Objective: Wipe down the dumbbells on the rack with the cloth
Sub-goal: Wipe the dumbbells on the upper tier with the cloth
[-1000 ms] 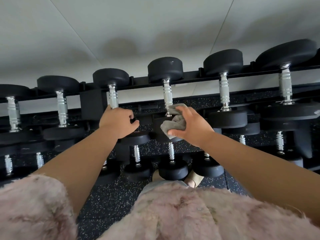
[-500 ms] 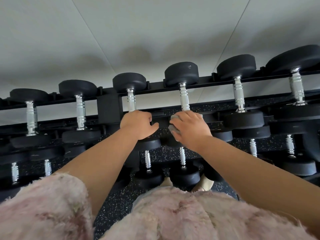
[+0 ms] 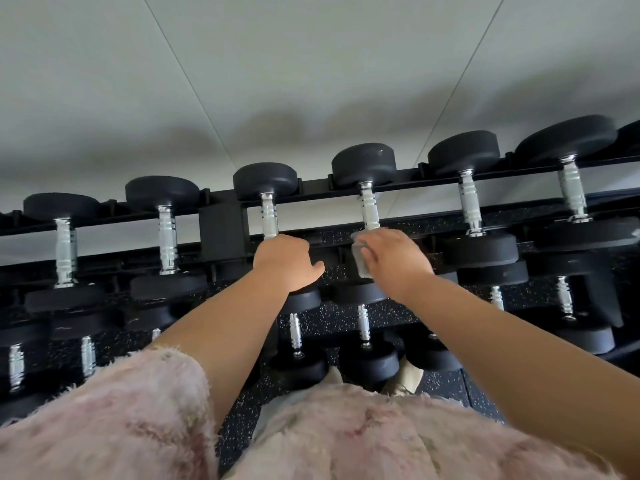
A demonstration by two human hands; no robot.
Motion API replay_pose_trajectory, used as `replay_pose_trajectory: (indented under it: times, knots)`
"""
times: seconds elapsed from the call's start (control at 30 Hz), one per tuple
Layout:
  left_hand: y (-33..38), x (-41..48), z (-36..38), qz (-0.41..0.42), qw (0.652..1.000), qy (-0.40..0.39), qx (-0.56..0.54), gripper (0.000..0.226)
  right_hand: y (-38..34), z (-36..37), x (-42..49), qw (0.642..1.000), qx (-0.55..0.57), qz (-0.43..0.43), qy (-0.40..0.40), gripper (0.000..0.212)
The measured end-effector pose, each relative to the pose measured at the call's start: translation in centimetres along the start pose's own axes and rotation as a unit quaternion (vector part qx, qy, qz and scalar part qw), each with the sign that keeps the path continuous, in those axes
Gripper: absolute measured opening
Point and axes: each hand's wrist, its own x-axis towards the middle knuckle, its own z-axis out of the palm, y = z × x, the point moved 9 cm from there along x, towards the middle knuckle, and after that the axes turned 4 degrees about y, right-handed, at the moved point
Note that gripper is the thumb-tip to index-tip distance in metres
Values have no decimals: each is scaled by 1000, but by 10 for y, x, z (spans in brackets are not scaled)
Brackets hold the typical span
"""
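Six dumbbells (image 3: 168, 237) show chrome handles along the top tier of the rack (image 3: 221, 230), running from the left edge to the upper right of the frame; a dark shape at the far right edge may be a seventh, though I cannot tell; the lower tiers hold more, too overlapped by arms and black heads for a sure count. There is one cloth (image 3: 362, 261) and there are two hands, all at mid-frame.

The left hand (image 3: 282, 263) has its fingers curled over the near end of the third dumbbell (image 3: 268, 216), thumb jutting rightward; it seems to be steadying. The right hand (image 3: 398, 259) presses the grey cloth, bunched under its curled fingers, against the near end of the fourth dumbbell (image 3: 370, 209), just below where the handle meets the head; only a strip of cloth shows at the hand's left side.

The step in hand looks like wiping the fourth dumbbell's near head. The next move probably calls for drawing the cloth up along its handle to the far head, then shifting right to the fifth; whether those to the left are finished cannot be judged from here.
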Motion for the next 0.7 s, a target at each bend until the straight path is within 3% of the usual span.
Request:
replay_pose_trajectory:
  times: [0.07, 0.13, 0.23, 0.33, 0.43, 0.7]
  knots:
    - [1, 0, -1, -2, 1000, 3, -2, 52, -28, 10, -1, 993, -94, -72, 9, 23]
    - [1, 1, 0, -3, 1000, 4, -10, 50, -27, 13, 0, 990, -121, -74, 8, 21]
    - [0, 2, 2, 0, 1000, 7, -12, 51, 7, 5, 7, 998, -38, 39, -15, 23]
    - [-2, 2, 2, 0, 1000, 15, -19, 51, 53, -7, 15, 982, 26, 186, -4, 27]
    - [-2, 2, 3, -2, 1000, 18, -21, 51, 66, -8, 22, 971, 40, 236, 0, 31]
    - [1, 0, 1, -7, 1000, 11, -28, 46, -22, 9, 15, 991, -132, 1, -5, 32]
